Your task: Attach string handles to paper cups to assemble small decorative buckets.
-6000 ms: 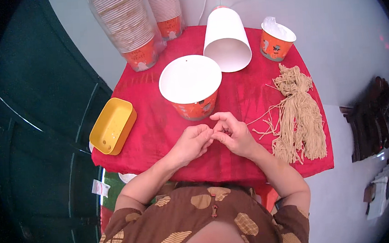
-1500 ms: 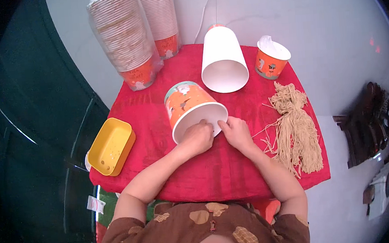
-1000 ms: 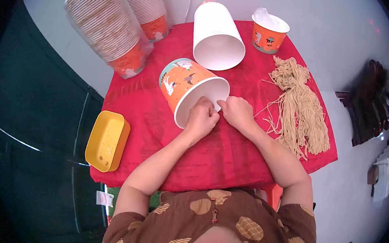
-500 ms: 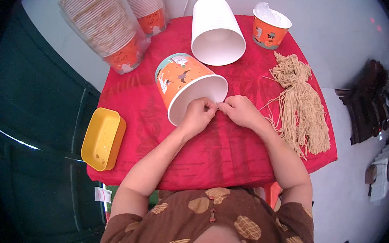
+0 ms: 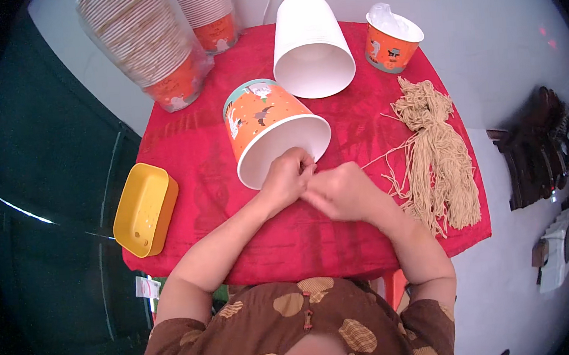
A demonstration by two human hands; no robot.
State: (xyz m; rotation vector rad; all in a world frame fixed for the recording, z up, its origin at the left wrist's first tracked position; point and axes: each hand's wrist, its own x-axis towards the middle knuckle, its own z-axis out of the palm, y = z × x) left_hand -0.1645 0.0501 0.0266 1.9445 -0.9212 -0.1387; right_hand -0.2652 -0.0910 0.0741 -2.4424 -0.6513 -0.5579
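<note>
An orange printed paper bucket (image 5: 263, 113) lies tipped on its side, its white mouth facing me. My left hand (image 5: 289, 175) is closed at the near right part of its rim, with fingertips just inside the mouth and thumb pressed against them. Right beside it, slightly blurred, my right hand (image 5: 345, 190) has curled fingers meeting the left fingertips; what they pinch is too small to make out. A loose strand runs toward my right hand from a tied bundle of beige yarn (image 5: 438, 157) lying on the right.
A red cloth (image 5: 199, 177) covers the table. At left stands a yellow tray (image 5: 168, 209) with small bits inside. Behind are a white bucket stack (image 5: 311, 40) on its side, bagged stacks of orange buckets (image 5: 176, 86), and a small orange bucket (image 5: 391, 48) holding clear plastic.
My right hand has shifted toward me and slightly left, its back turned more upward. My left hand remains at the bucket's rim. The whole view has shifted slightly.
</note>
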